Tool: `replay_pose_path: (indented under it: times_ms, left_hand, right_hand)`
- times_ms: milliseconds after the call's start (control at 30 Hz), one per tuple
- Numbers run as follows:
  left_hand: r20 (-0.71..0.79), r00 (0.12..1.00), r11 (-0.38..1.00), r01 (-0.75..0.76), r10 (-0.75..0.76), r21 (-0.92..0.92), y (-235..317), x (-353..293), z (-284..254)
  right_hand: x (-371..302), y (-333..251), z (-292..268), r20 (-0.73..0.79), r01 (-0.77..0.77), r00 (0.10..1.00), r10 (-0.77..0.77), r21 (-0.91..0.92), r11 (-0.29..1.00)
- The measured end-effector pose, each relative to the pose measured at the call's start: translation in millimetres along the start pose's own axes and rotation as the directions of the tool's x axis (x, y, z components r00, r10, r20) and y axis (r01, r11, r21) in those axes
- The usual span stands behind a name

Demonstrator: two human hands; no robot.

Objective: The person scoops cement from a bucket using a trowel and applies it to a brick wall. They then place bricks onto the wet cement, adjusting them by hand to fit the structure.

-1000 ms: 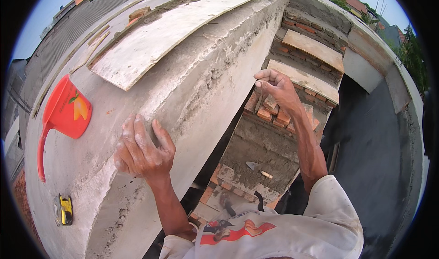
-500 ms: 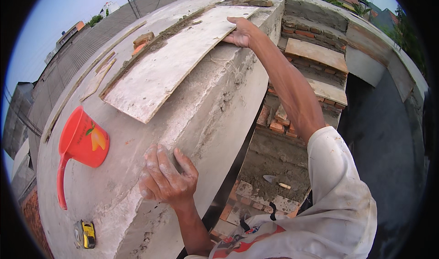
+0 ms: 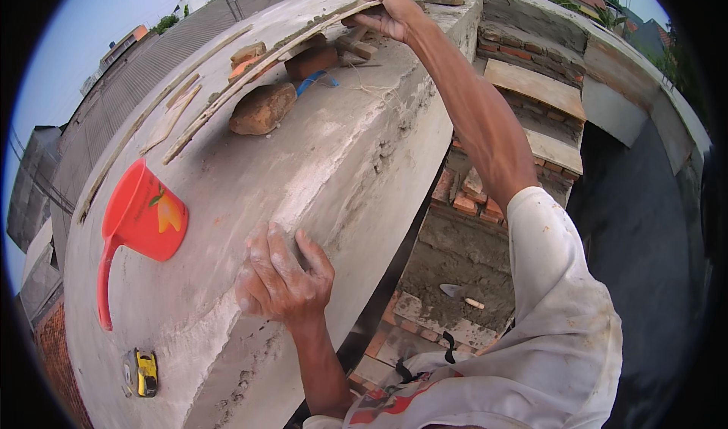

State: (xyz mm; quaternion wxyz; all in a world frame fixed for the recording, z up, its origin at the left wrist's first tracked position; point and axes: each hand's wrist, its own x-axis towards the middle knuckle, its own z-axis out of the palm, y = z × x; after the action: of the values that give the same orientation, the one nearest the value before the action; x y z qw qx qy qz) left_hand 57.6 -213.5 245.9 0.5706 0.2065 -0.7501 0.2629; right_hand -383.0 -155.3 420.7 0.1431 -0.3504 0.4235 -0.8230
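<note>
My right hand (image 3: pixel 388 16) grips the near edge of a long plywood board (image 3: pixel 277 56), tilted up so that it shows almost edge-on. Beneath the board lie a rounded brown stone (image 3: pixel 263 109), a brick (image 3: pixel 312 63), short wooden pieces (image 3: pixel 355 45) and a blue strip (image 3: pixel 312 82). Nearer to me, my left hand (image 3: pixel 287 276) rests on the edge of the concrete slab (image 3: pixel 250 194), fingers stretched out and holding nothing. A red plastic dipper (image 3: pixel 144 213) stands to its left. Closer to the bottom is a yellow and black tape measure (image 3: pixel 145 373).
To the right, brick steps with wooden boards (image 3: pixel 535 89) run along the slab's side, below its edge. A trowel (image 3: pixel 461 295) lies on grey mortar there. Thin wood strips (image 3: pixel 173 116) lie along the slab's far left, and a dark drop (image 3: pixel 633 224) is at the far right.
My right hand has raised the near edge of the plywood board, turning it from lying nearly flat to steeply tilted. The stone, brick and blue strip under it now show. My left hand stays in place.
</note>
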Motion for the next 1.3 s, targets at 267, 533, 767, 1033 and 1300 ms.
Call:
replay_pose_path:
  times_ms: [267,533,767,1033,1300]
  left_hand:
    - [-0.022,1.000,0.999,0.016,-0.016,-0.028,22.0,0.8,9.1]
    - [-0.032,0.999,0.997,0.007,-0.004,0.078,12.5,-5.6,11.0]
    - [-0.098,0.986,0.972,-0.115,0.137,0.203,-8.6,-8.6,15.9]
    - [-0.052,0.996,0.519,-0.082,0.071,-0.851,43.2,-72.1,-13.5]
    - [0.498,-0.238,0.130,0.962,0.834,0.241,146.7,-330.0,-65.0]
  right_hand:
    - [-80.7,-64.3,-69.3,-0.082,0.142,0.987,-0.138,0.047,0.989]
    - [-313.2,-158.6,-128.1,-0.270,0.305,0.903,-0.334,-0.146,0.941]
    - [-521.3,-195.4,-143.6,-0.527,0.287,0.722,-0.448,-0.361,0.887]
    - [-703.3,-113.5,-142.9,-0.879,-0.099,0.360,-0.314,-0.370,0.924]
    - [-798.7,24.4,-140.8,-0.997,-0.150,0.057,-0.060,-0.068,0.986]
